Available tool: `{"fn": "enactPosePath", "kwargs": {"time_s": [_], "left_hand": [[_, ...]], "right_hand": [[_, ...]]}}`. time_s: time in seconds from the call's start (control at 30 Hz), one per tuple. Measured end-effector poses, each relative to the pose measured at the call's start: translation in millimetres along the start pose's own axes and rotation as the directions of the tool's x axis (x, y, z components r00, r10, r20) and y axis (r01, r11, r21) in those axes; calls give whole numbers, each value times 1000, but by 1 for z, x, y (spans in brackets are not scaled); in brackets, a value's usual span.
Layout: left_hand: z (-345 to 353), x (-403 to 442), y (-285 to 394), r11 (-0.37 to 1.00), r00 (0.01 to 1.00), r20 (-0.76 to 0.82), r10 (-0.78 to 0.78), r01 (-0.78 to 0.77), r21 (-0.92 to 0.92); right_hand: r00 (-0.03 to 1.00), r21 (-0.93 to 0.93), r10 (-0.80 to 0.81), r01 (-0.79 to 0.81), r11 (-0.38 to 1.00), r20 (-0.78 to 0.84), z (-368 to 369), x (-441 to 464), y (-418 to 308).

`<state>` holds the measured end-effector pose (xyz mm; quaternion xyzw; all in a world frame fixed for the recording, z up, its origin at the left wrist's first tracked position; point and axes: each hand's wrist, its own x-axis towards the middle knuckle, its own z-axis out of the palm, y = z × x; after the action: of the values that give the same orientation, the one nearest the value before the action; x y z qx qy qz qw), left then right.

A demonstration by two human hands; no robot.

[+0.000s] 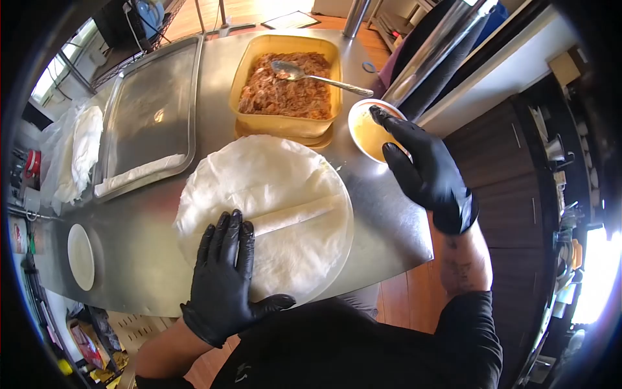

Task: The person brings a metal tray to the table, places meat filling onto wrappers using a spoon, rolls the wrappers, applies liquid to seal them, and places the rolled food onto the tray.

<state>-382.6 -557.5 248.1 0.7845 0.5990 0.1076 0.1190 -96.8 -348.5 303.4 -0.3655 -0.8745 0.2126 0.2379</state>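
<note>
Thin pastry sheets (291, 253) lie on a round white board (345, 249) in front of me, with a long narrow roll (295, 216) formed across the middle. My left hand (223, 275), in a black glove, rests with fingers stretched out on the left end of the roll and the pastry. Over a white bowl (370, 133) of yellowish liquid, my gloved right hand (424, 162) has its fingertips at or just inside the bowl; thumb and fingers are apart, and nothing shows between them.
A yellow tub (237, 97) of reddish-brown filling (278, 91) stands behind the board, with a spoon (324, 79) lying across it. To the left, a metal tray (152, 104) holds one finished roll (139, 174). Beside it are wrapped pastry sheets (81, 152) and a white plate (81, 257).
</note>
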Motion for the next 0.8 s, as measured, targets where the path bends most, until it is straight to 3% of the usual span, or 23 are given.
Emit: {"fn": "enactPosePath", "kwargs": {"time_s": [0.03, 0.13, 0.2, 0.3, 0.43, 0.5, 0.57, 0.6, 0.63, 0.7, 0.8], "left_hand": [[-1, 0, -2, 1000, 1000, -21, 7, -7, -10], [-4, 0, -7, 998, 999, -51, 17, -20, -52], [-8, -1, -10, 997, 998, -58, -2, -3, -75], [-17, -5, -20, 992, 996, -73, 44, -52, -112], [-20, -14, -28, 989, 992, -101, 70, -82, -121], [-26, -13, -31, 995, 993, -70, 91, -93, -21], [-26, -14, -35, 995, 992, -89, 92, -95, -38], [-26, -14, -37, 994, 991, -104, 89, -95, -58], [-26, -14, -38, 993, 990, -115, 83, -92, -76], [-25, -15, -42, 992, 988, -131, 84, -95, -87], [-23, -15, -45, 992, 987, -143, 73, -86, -91]], "right_hand": [[998, -32, -60, 61, 998, 36, -2, 2, 21], [993, -128, 17, -2, 992, 116, 4, 3, 38], [972, -299, -37, 107, 948, 233, 12, 8, 39], [959, -344, 15, 87, 935, 282, 19, 12, 43], [965, -235, 45, 17, 972, 258, 17, 9, 46], [974, -240, 17, 38, 970, 224, 16, 9, 51], [963, 104, 215, -233, 967, 160, 9, 13, 54], [974, 311, 185, -218, 925, 131, 9, 13, 66], [973, 301, 193, -222, 927, 125, 10, 10, 71], [962, 817, 261, -217, 534, 85, 13, 9, 76], [957, 856, 286, -184, 483, 45, 8, 9, 70]]}}
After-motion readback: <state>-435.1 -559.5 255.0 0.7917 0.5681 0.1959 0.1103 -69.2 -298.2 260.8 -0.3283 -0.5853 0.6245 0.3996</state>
